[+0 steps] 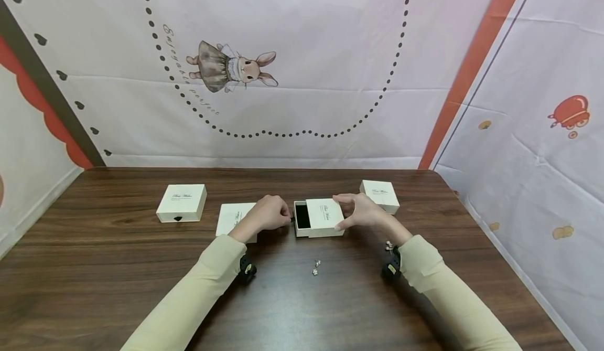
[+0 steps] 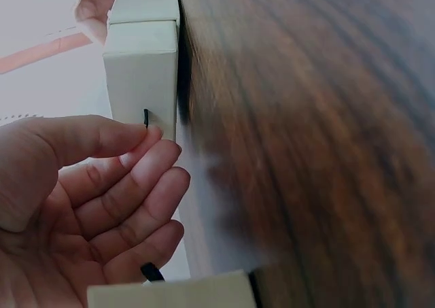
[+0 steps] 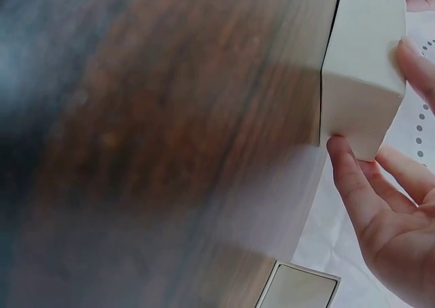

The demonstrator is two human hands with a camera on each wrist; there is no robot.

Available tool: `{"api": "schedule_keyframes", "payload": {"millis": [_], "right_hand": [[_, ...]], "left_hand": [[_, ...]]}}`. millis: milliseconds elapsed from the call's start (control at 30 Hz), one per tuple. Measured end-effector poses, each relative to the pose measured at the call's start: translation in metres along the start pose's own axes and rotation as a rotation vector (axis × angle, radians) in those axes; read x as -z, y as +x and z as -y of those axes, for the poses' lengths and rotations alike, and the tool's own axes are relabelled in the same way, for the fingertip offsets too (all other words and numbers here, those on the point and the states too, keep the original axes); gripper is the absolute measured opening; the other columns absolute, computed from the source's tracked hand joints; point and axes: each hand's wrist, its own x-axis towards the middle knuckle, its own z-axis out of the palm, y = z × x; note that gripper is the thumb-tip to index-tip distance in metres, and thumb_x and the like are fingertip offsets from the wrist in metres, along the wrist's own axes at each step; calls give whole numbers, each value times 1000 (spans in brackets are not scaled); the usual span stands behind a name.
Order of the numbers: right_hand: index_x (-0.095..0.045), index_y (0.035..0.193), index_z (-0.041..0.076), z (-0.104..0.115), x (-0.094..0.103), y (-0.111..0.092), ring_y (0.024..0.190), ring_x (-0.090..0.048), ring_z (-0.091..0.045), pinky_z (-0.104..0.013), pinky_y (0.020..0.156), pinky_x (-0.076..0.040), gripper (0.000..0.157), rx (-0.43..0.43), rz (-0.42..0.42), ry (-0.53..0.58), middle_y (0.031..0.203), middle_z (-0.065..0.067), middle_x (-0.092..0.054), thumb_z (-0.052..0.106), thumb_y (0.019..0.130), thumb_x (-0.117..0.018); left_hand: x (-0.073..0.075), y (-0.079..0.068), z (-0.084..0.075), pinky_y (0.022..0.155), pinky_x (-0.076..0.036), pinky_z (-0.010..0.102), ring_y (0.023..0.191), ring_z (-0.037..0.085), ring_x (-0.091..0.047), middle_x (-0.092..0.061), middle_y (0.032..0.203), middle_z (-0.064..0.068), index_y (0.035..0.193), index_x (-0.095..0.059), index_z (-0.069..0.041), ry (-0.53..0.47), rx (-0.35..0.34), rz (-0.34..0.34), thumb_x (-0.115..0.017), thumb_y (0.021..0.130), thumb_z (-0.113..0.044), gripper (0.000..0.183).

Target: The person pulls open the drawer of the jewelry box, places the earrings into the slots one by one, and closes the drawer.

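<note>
A white drawer-style gift box lies in the middle of the table, its drawer partly out to the left and showing a black lining. In the head view my left hand is at the drawer's left end. Thumb and index finger pinch the small black pull tab there, in the left wrist view; the other fingers are loosely bent. My right hand holds the opposite end of the box's sleeve, with fingertips on its end face and side. Two small earrings lie in front of the box.
One closed white box stands at the far left. Another white box is partly behind my left hand, and a third sits behind the right hand. Small pinkish jewellery lies beside my right wrist. A printed cloth hangs behind the table.
</note>
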Motion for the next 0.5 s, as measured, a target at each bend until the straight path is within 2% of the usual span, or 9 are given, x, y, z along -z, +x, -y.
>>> {"api": "schedule_keyframes", "payload": {"millis": [233, 500], "right_hand": [[-40, 134, -4, -1, 1, -2, 109, -56, -31, -35, 86, -48, 83, -8, -10, -18, 139, -19, -39, 14, 64, -83], [-42, 134, -3, -2, 1, -2, 106, -57, -30, -33, 85, -48, 84, 5, -12, -56, 138, -19, -40, 18, 64, -83]], "left_hand": [[0, -2, 5, 58, -38, 25, 52, 9, -44, -59, 63, -6, 68, -67, -13, -20, -8, -15, -60, 81, -9, 15], [-1, -3, 6, 59, -39, 25, 51, 8, -43, -56, 60, -7, 65, -66, -13, -4, -6, -17, -62, 80, -11, 16]]}}
